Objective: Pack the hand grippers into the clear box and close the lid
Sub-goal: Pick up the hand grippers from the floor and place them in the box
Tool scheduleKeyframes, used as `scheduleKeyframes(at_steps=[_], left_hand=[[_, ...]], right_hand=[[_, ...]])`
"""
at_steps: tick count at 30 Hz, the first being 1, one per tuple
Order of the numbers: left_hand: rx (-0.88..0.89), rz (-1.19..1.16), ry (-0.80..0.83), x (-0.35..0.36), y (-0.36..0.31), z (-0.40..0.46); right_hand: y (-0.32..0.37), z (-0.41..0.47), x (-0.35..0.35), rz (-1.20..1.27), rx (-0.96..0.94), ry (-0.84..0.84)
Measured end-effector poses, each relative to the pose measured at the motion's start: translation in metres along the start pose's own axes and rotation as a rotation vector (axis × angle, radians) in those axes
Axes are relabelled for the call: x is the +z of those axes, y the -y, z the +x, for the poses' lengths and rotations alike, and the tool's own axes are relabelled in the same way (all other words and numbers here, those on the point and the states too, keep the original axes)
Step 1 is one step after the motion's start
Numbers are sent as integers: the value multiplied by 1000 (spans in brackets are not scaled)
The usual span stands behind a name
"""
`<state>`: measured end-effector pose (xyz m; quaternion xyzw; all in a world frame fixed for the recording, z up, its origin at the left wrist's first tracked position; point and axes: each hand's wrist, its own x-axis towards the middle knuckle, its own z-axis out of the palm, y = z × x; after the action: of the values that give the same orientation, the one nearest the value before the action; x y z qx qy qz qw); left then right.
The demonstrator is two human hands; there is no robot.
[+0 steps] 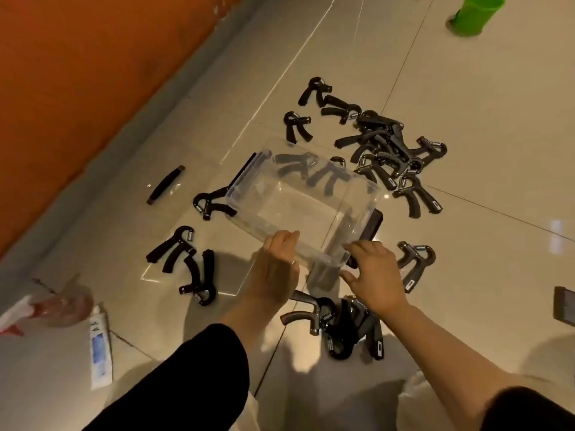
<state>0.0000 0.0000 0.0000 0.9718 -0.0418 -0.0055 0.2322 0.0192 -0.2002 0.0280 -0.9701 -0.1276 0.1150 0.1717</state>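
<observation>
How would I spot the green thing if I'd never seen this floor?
Start at the clear box in the middle of the tiled floor and look to the far top right corner. The green container stands there alone, the only bright green thing, away from the black hand grippers.

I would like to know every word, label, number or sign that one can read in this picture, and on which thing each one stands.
No text can be read.
Packet on the floor, lower left: dark marks on white and a blue patch, too blurred to read.
Hand grippers, for example and: small white label patches on the handles, too small to read.
Clear box: no print visible.
</observation>
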Motion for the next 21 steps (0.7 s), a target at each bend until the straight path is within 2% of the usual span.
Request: scheduleKeyframes(at_steps=[2, 5, 8, 11, 15, 21], left_hand=[[26, 96, -28, 17, 3, 3], [-76, 209, 117, 40, 7, 6], [-90, 256, 123, 55, 8, 7], [-70, 297, 122, 54, 0, 11], [-18, 353, 167, 45, -12, -3], [-56, 338, 183, 43, -21, -33]], right_hand=[[-1, 6, 31, -134, -57, 11], [6, 14, 73, -223, -65, 31], [8, 20, 87, -178, -4, -26], [-3, 23, 88, -52, -23, -55], [-19, 7, 72, 85, -36, 9], [-23, 0, 64, 51, -122, 72]])
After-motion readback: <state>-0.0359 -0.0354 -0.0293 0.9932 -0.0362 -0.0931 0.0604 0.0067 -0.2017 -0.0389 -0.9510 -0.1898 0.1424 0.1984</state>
